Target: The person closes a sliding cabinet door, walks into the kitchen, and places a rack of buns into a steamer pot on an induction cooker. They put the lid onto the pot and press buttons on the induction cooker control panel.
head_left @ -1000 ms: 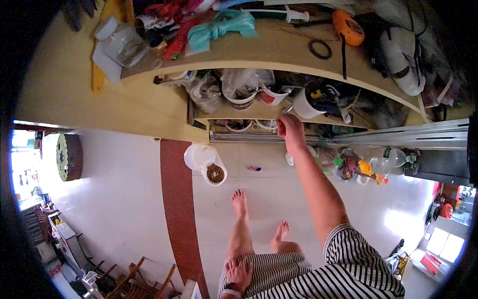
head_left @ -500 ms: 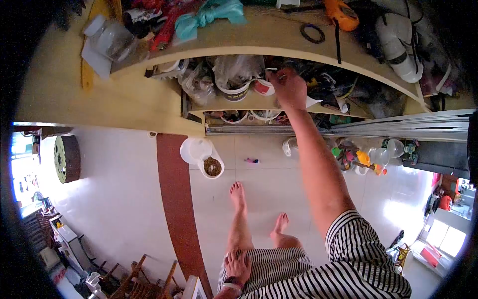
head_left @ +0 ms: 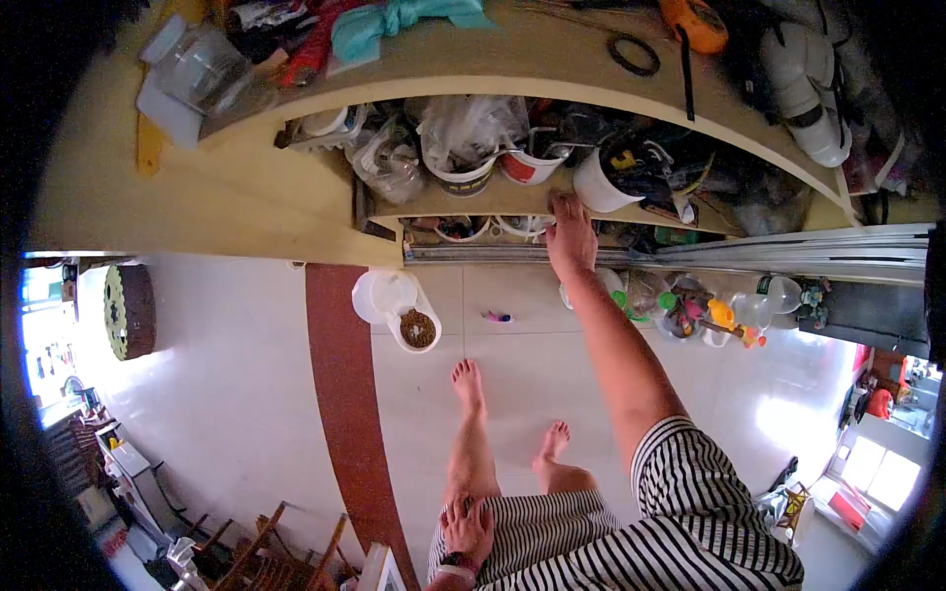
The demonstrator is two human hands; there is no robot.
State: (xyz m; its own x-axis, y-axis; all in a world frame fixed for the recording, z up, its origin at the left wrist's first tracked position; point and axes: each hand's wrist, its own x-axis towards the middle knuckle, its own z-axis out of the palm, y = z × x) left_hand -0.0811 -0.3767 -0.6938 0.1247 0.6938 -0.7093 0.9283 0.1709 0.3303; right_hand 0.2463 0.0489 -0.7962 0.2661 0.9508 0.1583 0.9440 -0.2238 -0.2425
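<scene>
My right hand (head_left: 572, 236) is at the front edge of the middle shelf (head_left: 463, 204), its fingers stretched toward the board. No object shows in it, though its fingertips are partly blurred. Just above it stand a white tub with a red label (head_left: 532, 169), with metal tools sticking out, and a larger white bucket (head_left: 598, 185) tilted beside dark tools. Below, a white container (head_left: 522, 227) on the lower shelf is partly hidden by the hand. My left hand (head_left: 467, 529), wearing a wristband, lies flat on my knee with its fingers apart.
A bucket with a plastic bag (head_left: 461, 180) stands left on the shelf. The upper shelf bears a teal cloth (head_left: 404, 25), an orange tape measure (head_left: 695, 25) and a black ring (head_left: 634, 54). On the floor are a pet feeder (head_left: 418, 331) and plastic bottles (head_left: 645, 294).
My right hand has moved down from above the tubs to the shelf's front edge, uncovering the red-labelled tub and the larger white bucket. My left hand stays on the knee.
</scene>
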